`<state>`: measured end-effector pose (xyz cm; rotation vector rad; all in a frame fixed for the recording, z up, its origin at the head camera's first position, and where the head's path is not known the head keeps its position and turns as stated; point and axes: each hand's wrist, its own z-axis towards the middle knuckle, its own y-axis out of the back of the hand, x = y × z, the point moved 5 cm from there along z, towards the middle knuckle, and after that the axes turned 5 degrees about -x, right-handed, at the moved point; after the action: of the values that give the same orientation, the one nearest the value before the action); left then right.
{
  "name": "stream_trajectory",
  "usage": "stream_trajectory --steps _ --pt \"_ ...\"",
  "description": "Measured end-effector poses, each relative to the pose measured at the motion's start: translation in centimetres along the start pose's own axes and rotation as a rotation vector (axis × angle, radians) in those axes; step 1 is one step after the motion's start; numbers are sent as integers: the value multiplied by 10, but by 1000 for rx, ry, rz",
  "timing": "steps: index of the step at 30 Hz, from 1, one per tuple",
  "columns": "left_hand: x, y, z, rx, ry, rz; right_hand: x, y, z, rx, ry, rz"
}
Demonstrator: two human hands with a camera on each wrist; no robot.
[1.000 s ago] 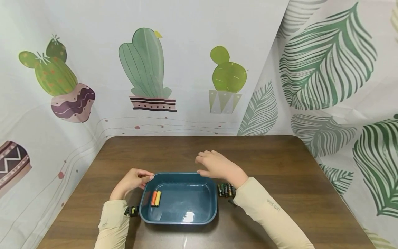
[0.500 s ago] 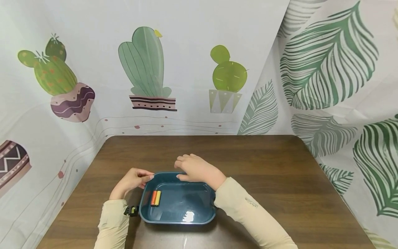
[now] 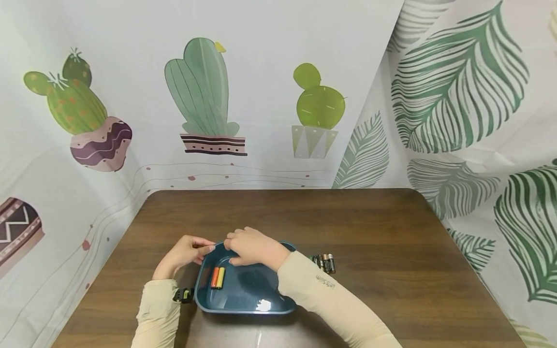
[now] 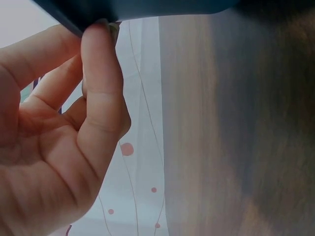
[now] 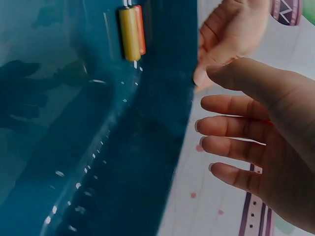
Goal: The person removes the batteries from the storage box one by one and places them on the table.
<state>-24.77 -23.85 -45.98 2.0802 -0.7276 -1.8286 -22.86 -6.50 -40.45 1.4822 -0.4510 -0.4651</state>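
A dark blue rectangular tray (image 3: 245, 292) sits on the wooden table, tipped by nothing visible. My left hand (image 3: 187, 251) pinches its far left corner rim between thumb and fingers; the left wrist view shows the thumb (image 4: 101, 64) pressed to the tray wall. Inside the tray, at the left, an orange battery (image 3: 215, 278) and a yellow battery (image 3: 221, 278) lie side by side. Over the far left part of the tray hovers my right hand (image 3: 254, 246), its fingers loosely bent and holding nothing in the right wrist view. My right forearm hides the tray's right side.
Several dark batteries (image 3: 326, 263) lie in a row on the table (image 3: 383, 232) right of the tray, partly behind the right sleeve (image 3: 330, 295). A black wrist device (image 3: 184, 295) sits beside the left cuff. A patterned cloth (image 3: 261, 96) hangs behind the table.
My right hand has travelled left and slightly nearer, from the tray's far right corner to its far left part. The left hand, the tray and the orange and yellow batteries stay put.
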Motion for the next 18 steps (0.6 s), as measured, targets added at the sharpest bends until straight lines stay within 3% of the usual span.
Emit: stream_trajectory --steps 18 --pt "0 0 0 24 -3 -12 24 -38 26 147 -1 -84"
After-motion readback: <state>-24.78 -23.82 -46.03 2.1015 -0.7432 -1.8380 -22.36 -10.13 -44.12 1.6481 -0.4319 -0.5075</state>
